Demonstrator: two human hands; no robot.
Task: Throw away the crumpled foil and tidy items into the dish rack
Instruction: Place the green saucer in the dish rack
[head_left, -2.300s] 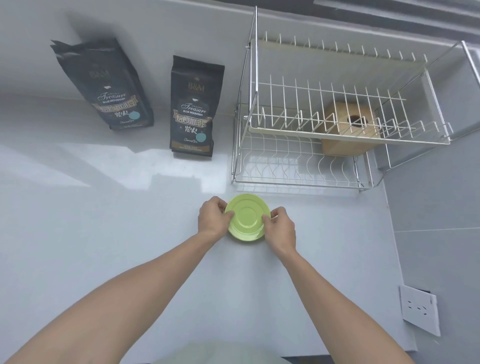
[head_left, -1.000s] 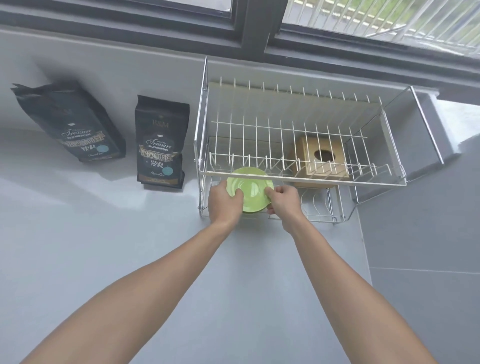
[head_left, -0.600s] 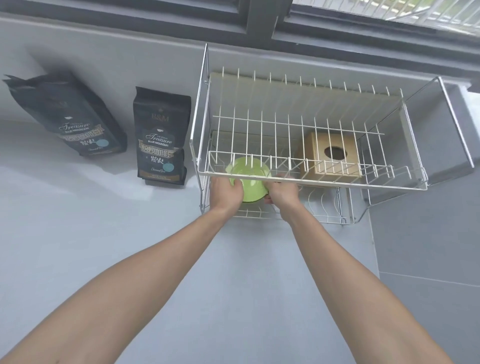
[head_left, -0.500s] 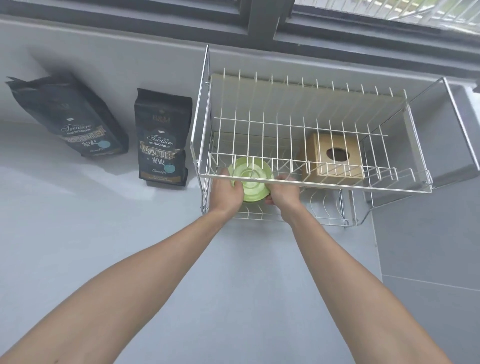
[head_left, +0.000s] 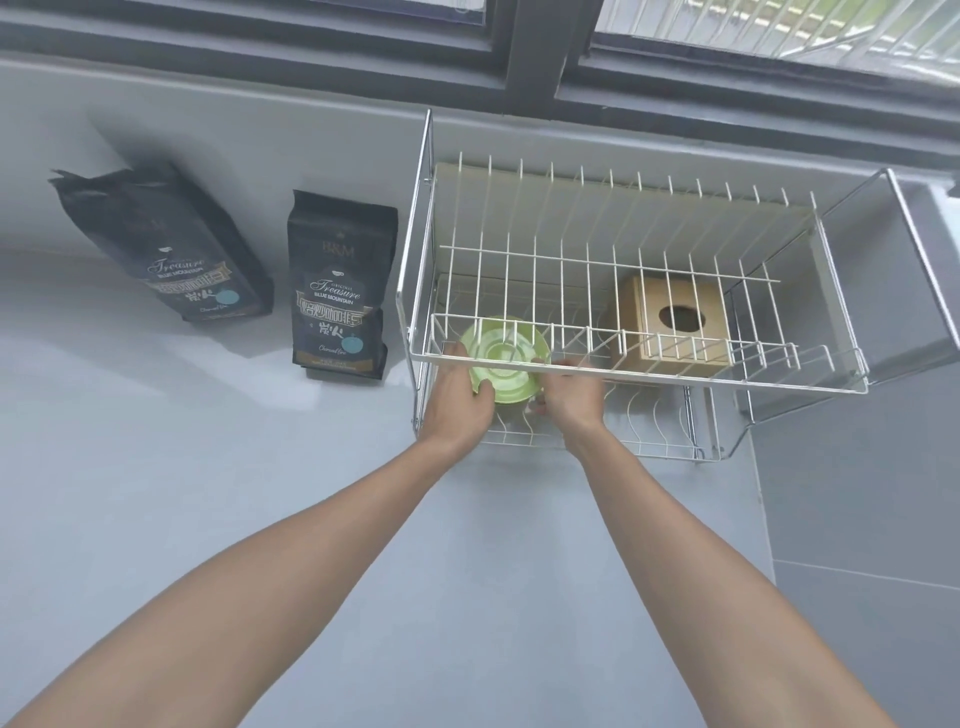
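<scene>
A small green plate (head_left: 503, 375) stands tilted on edge in the lower tier of the white wire dish rack (head_left: 810, 385), at its left end, partly behind the upper tier's front bar. My left hand (head_left: 457, 396) grips the plate's left rim and my right hand (head_left: 571, 394) grips its right rim. No crumpled foil is in view.
A wooden box (head_left: 670, 326) with a round hole sits in the lower tier to the right. Two black coffee bags (head_left: 176, 249) (head_left: 338, 291) lean against the wall left of the rack. The grey counter (head_left: 208, 493) stretches below; a window runs above.
Both hands lifted the green plate off the counter and carried it forward into the rack's lower tier, tilting it up onto its edge. In the last half second it barely moved.
</scene>
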